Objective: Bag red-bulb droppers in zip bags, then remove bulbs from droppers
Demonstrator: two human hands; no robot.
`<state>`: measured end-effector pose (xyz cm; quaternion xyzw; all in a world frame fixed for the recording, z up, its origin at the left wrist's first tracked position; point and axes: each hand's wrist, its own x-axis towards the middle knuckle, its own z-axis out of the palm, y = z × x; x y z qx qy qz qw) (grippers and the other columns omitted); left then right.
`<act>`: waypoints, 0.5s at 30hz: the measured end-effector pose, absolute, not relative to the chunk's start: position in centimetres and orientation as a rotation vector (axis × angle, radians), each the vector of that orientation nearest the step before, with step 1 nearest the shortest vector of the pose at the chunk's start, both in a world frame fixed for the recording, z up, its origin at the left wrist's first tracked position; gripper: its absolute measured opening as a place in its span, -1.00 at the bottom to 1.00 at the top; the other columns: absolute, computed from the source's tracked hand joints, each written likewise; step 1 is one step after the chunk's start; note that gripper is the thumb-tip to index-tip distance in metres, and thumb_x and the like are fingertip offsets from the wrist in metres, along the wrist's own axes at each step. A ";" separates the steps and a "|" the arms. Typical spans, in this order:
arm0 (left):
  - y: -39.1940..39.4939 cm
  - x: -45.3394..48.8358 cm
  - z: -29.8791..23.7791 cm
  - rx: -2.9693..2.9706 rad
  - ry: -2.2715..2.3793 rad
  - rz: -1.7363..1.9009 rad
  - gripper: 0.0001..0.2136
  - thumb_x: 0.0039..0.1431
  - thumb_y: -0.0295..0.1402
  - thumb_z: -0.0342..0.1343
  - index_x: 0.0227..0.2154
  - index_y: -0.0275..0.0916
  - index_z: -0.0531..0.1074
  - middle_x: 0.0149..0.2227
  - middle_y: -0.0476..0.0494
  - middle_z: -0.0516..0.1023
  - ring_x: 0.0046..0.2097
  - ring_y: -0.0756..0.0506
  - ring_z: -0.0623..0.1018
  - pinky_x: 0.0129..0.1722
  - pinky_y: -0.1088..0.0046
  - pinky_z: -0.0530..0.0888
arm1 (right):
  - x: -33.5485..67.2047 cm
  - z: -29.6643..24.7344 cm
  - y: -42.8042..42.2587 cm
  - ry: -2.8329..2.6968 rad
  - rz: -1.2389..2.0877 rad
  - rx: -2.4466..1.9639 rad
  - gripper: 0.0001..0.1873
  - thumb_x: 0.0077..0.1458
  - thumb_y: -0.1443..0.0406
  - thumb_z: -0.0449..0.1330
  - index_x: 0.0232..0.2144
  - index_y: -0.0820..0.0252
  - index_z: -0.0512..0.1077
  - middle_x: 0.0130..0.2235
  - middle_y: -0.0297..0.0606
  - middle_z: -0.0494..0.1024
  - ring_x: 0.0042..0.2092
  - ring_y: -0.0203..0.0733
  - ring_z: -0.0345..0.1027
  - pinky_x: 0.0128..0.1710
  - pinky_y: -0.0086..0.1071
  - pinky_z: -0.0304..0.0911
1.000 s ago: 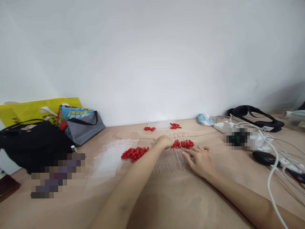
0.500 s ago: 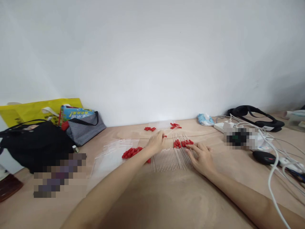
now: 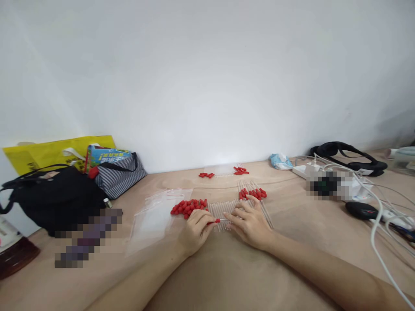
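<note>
My left hand (image 3: 195,232) pinches a small red cap (image 3: 214,221) between thumb and fingertips. Opposite it, my right hand (image 3: 252,224) has its fingers closed on a thin clear rod (image 3: 223,220), whose end meets the cap; how deep it goes in is too small to tell. Under and behind both hands lies a row of clear rods (image 3: 220,208). A heap of red caps (image 3: 186,207) is just beyond my left hand. Beyond my right hand, several red-tipped rods (image 3: 257,193) lie side by side.
Clear plastic bags (image 3: 155,216) lie on the table (image 3: 207,276) to the left, near a black bag (image 3: 65,198) and a striped bag (image 3: 123,175). More red pieces (image 3: 240,170) are near the wall. White cables (image 3: 372,233), a black mouse (image 3: 360,211) and a headset (image 3: 350,160) occupy the right.
Both hands have come nearer to me and together over the rod row. My right hand has left the red-tipped rods and now holds a rod against the cap in my left.
</note>
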<state>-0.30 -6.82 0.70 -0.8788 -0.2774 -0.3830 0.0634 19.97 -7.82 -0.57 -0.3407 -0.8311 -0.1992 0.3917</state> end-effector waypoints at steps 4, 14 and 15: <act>-7.0 0.0 0.7 -2.661 -0.861 -1.118 -0.86 0.15 -0.36 -0.04 -0.28 -0.23 0.38 -0.32 -0.14 0.47 -0.24 -0.06 0.44 -0.22 0.38 0.37 | 19.9 -1.2 -7.7 -2.102 -0.492 -0.890 -0.84 0.08 0.33 0.03 -0.37 0.09 0.42 -0.53 -0.41 0.41 -0.34 -0.32 0.19 0.00 -0.14 -0.21; -7.7 -0.3 0.6 -2.697 -0.789 -0.957 -0.78 0.18 -0.33 -0.08 -0.50 -0.20 0.41 -0.52 -0.04 0.48 -0.39 -0.03 0.42 -0.22 0.30 0.29 | 20.4 -1.2 -8.7 -2.142 -0.444 -0.812 -0.82 0.07 0.30 0.02 -0.46 0.08 0.42 -0.61 -0.45 0.37 -0.38 -0.33 0.19 0.00 -0.14 -0.23; -7.7 -0.3 0.7 -2.704 -0.775 -0.947 -0.77 0.18 -0.34 -0.09 -0.51 -0.21 0.41 -0.52 -0.05 0.47 -0.39 -0.03 0.41 -0.22 0.31 0.29 | 20.4 -1.2 -8.8 -2.144 -0.448 -0.808 -0.82 0.07 0.29 0.02 -0.46 0.08 0.42 -0.61 -0.46 0.37 -0.38 -0.34 0.19 0.00 -0.15 -0.23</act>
